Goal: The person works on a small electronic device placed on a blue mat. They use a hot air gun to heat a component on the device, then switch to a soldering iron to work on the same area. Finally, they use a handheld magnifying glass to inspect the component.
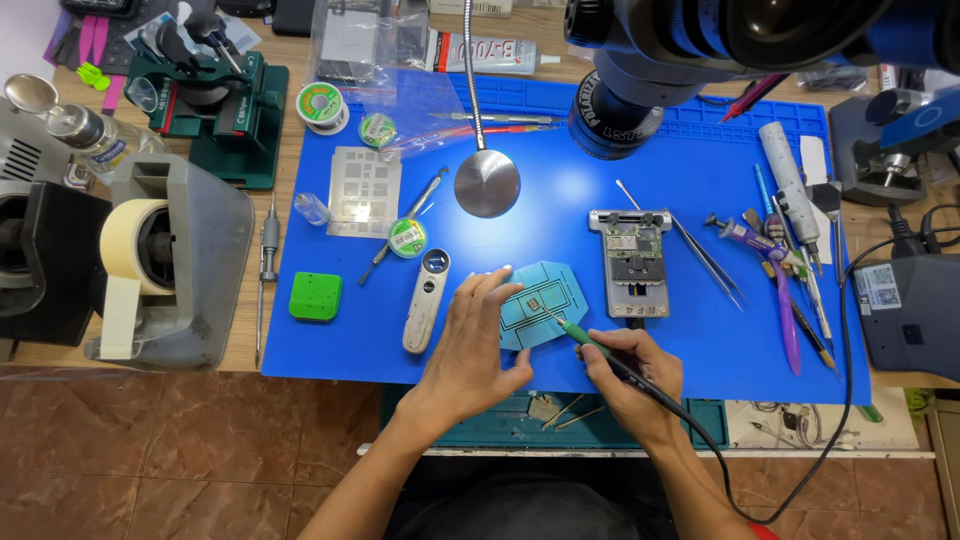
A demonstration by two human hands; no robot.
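Right hand [632, 368] was clamped on the soldering iron [590, 343], tip angled up-left onto the chip [535, 305] just beyond it, while the left hand [478, 340], fingers spread, pinned the blue pad [545, 290].

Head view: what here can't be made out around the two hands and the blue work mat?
- Small chip on the light blue pad: too small to identify.
- Soldering iron tip contact with the chip: too fine to judge.
- Pad's left part: covered by the left hand.
- Iron's grip: wrapped by the right hand.
- Microscope: cut off by the top edge, hiding the blue mat behind it.
- Circuit board components: too small.
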